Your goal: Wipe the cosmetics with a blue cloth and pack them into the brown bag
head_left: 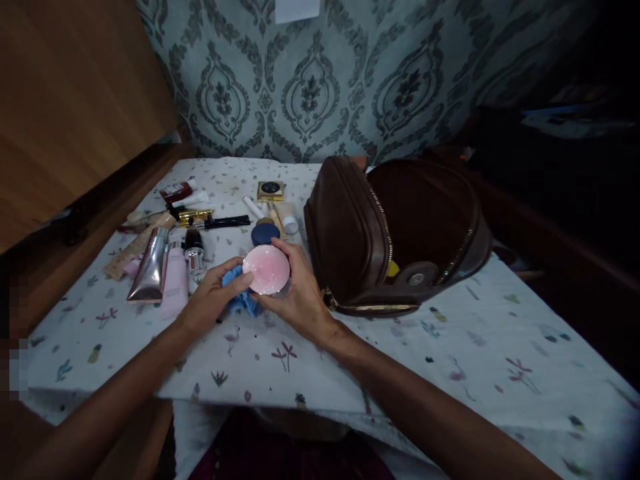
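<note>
A brown leather zip-top bag lies on its side toward the back right of the table, its mouth gaping wide; inside I can make out only a small yellow thing near the bottom seam, and the rest of the hollow is too dark to read.

Just in front of the bag's left end, near the middle of the table, the right hand cups a round pink glossy compact, its fingers curled about the far rim and underside. The left hand presses a crumpled blue cloth against the compact's near left side, fingers closed on the cloth.

The front edge and the whole right half of the flower-printed tablecloth lie bare, giving open room there. The left back quarter is crowded: a rose-gold metallic tube and a pale pink tube lie side by side, a small clear bottle with a dark cap beside them, a black pencil, a gold square compact and a dark blue round lid just behind the pink compact. A wooden panel rises along the left edge.
</note>
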`<state>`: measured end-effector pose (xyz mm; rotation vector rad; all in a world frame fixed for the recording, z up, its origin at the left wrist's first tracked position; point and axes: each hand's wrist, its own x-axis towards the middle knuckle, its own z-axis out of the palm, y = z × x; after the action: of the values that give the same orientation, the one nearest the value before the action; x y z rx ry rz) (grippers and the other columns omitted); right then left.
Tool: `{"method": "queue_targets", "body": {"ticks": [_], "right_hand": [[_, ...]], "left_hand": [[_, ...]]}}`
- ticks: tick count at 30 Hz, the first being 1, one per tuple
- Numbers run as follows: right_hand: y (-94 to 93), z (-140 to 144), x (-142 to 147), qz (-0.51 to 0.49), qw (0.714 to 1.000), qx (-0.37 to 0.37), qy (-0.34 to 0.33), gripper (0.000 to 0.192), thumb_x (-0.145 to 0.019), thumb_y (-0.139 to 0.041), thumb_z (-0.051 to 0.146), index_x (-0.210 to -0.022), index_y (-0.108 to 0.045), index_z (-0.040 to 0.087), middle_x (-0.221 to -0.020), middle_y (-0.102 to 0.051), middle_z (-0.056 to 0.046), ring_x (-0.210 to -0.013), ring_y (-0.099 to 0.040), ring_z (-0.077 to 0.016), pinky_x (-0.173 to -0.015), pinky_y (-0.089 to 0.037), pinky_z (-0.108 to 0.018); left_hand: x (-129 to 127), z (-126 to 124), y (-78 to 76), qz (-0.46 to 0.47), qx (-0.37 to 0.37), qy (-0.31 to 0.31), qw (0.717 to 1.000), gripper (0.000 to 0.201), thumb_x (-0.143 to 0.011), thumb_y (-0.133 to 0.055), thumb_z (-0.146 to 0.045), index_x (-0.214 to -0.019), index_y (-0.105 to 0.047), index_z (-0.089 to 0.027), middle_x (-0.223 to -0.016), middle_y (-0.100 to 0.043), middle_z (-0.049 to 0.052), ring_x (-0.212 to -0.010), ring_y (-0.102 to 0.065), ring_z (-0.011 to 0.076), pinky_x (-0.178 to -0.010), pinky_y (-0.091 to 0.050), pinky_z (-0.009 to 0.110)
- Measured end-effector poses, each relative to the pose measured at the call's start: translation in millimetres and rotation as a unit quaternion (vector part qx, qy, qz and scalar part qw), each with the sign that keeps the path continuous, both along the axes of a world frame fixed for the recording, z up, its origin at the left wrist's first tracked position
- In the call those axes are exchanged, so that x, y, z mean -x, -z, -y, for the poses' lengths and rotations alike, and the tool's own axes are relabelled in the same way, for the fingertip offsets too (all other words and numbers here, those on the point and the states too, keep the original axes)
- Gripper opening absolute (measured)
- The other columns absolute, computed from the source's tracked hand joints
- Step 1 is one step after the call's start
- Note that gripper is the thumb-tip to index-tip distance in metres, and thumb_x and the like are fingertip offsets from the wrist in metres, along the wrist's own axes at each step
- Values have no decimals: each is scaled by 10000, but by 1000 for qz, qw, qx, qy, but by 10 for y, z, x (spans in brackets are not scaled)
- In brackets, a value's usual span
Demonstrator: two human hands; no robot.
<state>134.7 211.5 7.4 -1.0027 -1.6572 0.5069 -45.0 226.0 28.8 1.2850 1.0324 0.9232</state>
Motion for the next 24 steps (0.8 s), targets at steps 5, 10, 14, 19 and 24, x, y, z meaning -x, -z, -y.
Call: {"method": "queue_targets", "body": {"ticks": [5,10,14,19,24], "right_hand": [[23,6,21,22,999,-28,-1,795,-703,-824,245,-1380,-413,187,-1321,-544,-133,-1271,-529,-266,-1069,-468,-427],[35,8,12,36,999,-32,3,824,-710,-837,309,-1406,-408,204,-1314,-542,-134,-1249,-539,-277,-1062,-472,-459],[44,32,2,74,994,-79,20,661,-800,-780,352,-1380,-491,226,-1338,-523,-139,-1281,-510,-270,-1080,-456,-461],[24,56,6,144,966,-193,91,372,-860,-723,406,-1194,-669,253,-1321,-545,-138,-1227,-530,-285,-990,-483,-491],[-19,75,13,152,962,-209,86,327,-889,-689,379,-1181,-694,230,-1290,-577,-154,-1190,-517,-286,-952,-469,-475]], "left_hand": [[-85,41,-98,42,60,-42,996,499,-588,-874,-415,-1008,-764,-169,-732,-721,15,-654,-634,155,-672,-534,249],[-115,62,-159,59,88,-82,991,532,-485,-916,-417,-929,-771,-162,-631,-687,-9,-589,-620,139,-597,-523,230],[-97,54,-113,82,79,-76,991,537,-512,-910,-398,-965,-762,-150,-698,-724,16,-579,-631,130,-549,-512,205],[-85,31,-57,108,98,-99,984,523,-538,-899,-410,-958,-741,-141,-689,-726,23,-541,-635,134,-515,-523,214],[-112,37,-60,100,79,-106,986,486,-580,-863,-445,-934,-724,-143,-734,-732,30,-582,-650,132,-524,-525,209]]}}
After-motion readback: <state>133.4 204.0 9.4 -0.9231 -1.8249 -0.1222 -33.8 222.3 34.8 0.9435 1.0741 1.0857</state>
